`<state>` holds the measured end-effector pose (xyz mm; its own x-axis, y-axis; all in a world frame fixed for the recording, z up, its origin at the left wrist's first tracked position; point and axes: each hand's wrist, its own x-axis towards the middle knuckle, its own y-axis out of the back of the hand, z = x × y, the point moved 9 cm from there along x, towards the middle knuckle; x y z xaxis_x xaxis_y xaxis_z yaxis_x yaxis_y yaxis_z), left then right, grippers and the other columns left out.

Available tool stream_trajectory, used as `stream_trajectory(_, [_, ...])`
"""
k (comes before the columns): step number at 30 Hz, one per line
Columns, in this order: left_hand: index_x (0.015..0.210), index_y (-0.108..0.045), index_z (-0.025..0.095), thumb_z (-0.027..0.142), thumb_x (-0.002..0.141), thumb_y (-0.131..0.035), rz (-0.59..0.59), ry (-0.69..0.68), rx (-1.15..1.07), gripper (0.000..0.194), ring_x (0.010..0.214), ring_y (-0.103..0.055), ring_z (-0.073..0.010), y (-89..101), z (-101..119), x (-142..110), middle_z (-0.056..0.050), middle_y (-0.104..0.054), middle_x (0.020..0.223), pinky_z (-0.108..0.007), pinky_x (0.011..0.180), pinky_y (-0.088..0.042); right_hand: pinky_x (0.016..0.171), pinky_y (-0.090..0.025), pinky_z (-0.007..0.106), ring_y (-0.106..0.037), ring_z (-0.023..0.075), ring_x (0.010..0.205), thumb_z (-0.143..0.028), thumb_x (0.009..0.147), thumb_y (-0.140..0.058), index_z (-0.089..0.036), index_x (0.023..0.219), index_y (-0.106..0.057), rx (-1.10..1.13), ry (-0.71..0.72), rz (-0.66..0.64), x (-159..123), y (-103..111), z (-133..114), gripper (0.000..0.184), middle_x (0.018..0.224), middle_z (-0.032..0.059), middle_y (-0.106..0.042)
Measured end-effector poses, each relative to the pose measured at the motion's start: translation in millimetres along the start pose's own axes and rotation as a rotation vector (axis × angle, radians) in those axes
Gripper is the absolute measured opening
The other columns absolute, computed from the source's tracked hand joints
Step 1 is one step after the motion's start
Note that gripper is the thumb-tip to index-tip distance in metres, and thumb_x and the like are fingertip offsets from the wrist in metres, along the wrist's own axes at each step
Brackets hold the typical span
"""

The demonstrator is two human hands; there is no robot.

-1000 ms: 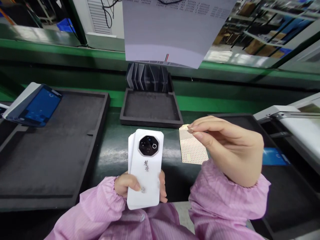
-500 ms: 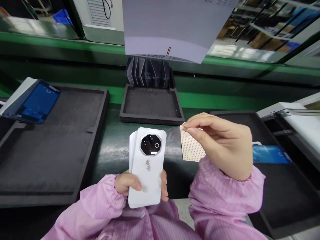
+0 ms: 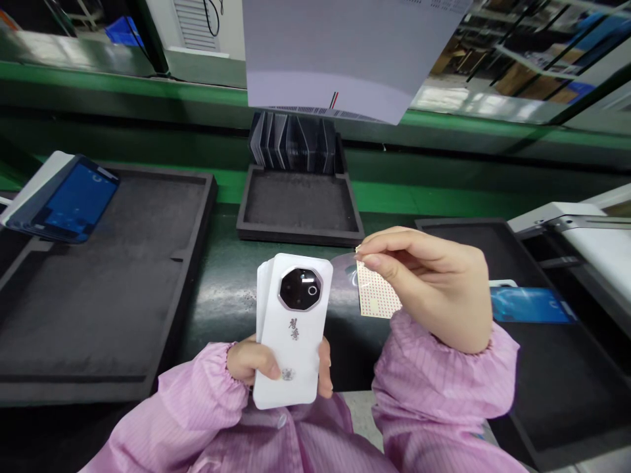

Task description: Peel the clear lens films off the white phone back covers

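Observation:
My left hand (image 3: 254,360) is closed around a small stack of white phone back panels (image 3: 296,348), its thumb lying across the top one. That top panel shows a black eight-sided camera window (image 3: 300,289) and dark markings below it. To the right, my right hand (image 3: 428,282) pinches the edge of a clear film (image 3: 342,270) between thumb and fingertips. The film reaches toward the panel's upper right side; whether it still touches the panel I cannot tell. Behind the right hand lies a cream sheet of small red dots (image 3: 378,292), partly covered by the fingers.
A black foam tray (image 3: 300,230) with upright dark thin panels (image 3: 293,141) stands at the back. On the left, a larger tray (image 3: 108,276) carries blue-faced panels (image 3: 73,200). Another blue-faced panel (image 3: 532,304) rests in the right tray (image 3: 566,368). White paper (image 3: 340,59) hangs above.
The top panel has shifted slightly right and its markings show more sharply. My right hand has moved a little left and down with the film.

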<state>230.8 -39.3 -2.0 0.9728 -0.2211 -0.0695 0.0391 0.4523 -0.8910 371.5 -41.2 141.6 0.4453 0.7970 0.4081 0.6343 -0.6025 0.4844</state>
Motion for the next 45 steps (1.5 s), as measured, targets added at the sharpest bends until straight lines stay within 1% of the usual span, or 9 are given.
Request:
stream_trajectory(3, [0.102,-0.059,0.006,0.016,0.046,-0.051,0.014,0.007,0.002,0.057,0.084,-0.061,-0.0286,2.3,-1,0,-0.013,-0.065,0.089,-0.041,0.077,-0.044,0.061,-0.051,0.025,-0.063,0.0140,0.071,-0.011,0.079,-0.061,-0.022,0.078,-0.066,0.011,0.018,-0.050,2,-9,-2,0.011,0.078,0.0006,-0.068])
stream_trajectory(8, [0.103,-0.058,0.005,0.016,0.046,-0.052,0.019,0.008,0.008,0.058,0.088,-0.060,-0.0310,7.7,-3,-1,-0.014,-0.064,0.091,-0.047,0.082,-0.041,0.063,-0.051,0.025,-0.063,0.0130,0.070,-0.009,0.079,-0.059,-0.021,0.075,-0.066,0.039,0.045,-0.192,5,-36,-6,0.014,0.076,-0.0004,-0.068])
stream_trajectory(11, [0.105,-0.058,0.006,0.016,0.047,-0.052,0.008,0.002,0.011,0.059,0.088,-0.060,-0.0311,9.1,-4,-1,-0.014,-0.064,0.092,-0.048,0.083,-0.041,0.062,-0.050,0.023,-0.063,0.0119,0.069,-0.007,0.078,-0.060,-0.019,0.075,-0.066,0.046,0.065,-0.229,5,-45,-7,0.014,0.076,-0.0005,-0.069])
stream_trajectory(27, [0.105,-0.058,0.006,0.017,0.049,-0.054,0.008,0.013,0.004,0.058,0.090,-0.059,-0.0304,12.3,-8,-1,-0.013,-0.064,0.094,-0.049,0.086,-0.040,0.067,-0.051,0.024,-0.063,0.0125,0.073,-0.007,0.080,-0.056,-0.018,0.078,-0.066,0.036,0.097,-0.286,4,-57,-6,0.016,0.078,0.0010,-0.069])
stream_trajectory(38, [0.106,-0.059,0.006,0.015,0.049,-0.053,0.004,0.003,0.023,0.058,0.089,-0.060,-0.0294,8.1,-4,0,-0.013,-0.065,0.093,-0.045,0.084,-0.042,0.070,-0.050,0.029,-0.061,0.0155,0.074,-0.010,0.081,-0.057,-0.018,0.083,-0.067,-0.139,0.198,-0.267,0,-61,-12,0.013,0.079,0.0027,-0.068])
stream_trajectory(40, [0.107,-0.058,0.007,0.015,0.049,-0.053,0.012,-0.017,0.013,0.058,0.090,-0.060,-0.0292,8.8,-2,0,-0.013,-0.065,0.094,-0.046,0.085,-0.042,0.075,-0.050,0.035,-0.059,0.0199,0.084,-0.014,0.080,-0.059,-0.018,0.087,-0.068,-0.236,0.201,-0.279,-2,-64,-12,0.012,0.090,0.0066,-0.067])
stream_trajectory(41, [0.107,-0.058,0.007,0.015,0.050,-0.053,0.017,-0.028,0.010,0.058,0.090,-0.060,-0.0291,9.5,-2,0,-0.013,-0.065,0.095,-0.047,0.085,-0.041,0.079,-0.049,0.039,-0.056,0.0237,0.092,-0.018,0.078,-0.062,-0.017,0.092,-0.067,-0.290,0.187,-0.284,-2,-65,-10,0.015,0.102,0.0098,-0.064])
stream_trajectory(43, [0.107,-0.058,0.007,0.016,0.050,-0.054,0.035,-0.036,0.025,0.058,0.090,-0.060,-0.0290,11.6,-1,-1,-0.013,-0.065,0.094,-0.048,0.086,-0.042,0.086,-0.046,0.047,-0.048,0.0315,0.108,-0.029,0.070,-0.072,-0.015,0.106,-0.063,-0.366,0.130,-0.291,-2,-65,-4,0.039,0.124,0.0160,-0.051])
stream_trajectory(45, [0.107,-0.059,0.007,0.015,0.051,-0.057,0.065,-0.020,0.081,0.057,0.090,-0.061,-0.0287,14.3,-1,-2,-0.013,-0.065,0.094,-0.046,0.086,-0.042,0.088,-0.045,0.048,-0.046,0.0328,0.112,-0.037,0.062,-0.077,-0.014,0.114,-0.058,-0.337,0.061,-0.337,-1,-68,5,0.060,0.128,0.0172,-0.046])
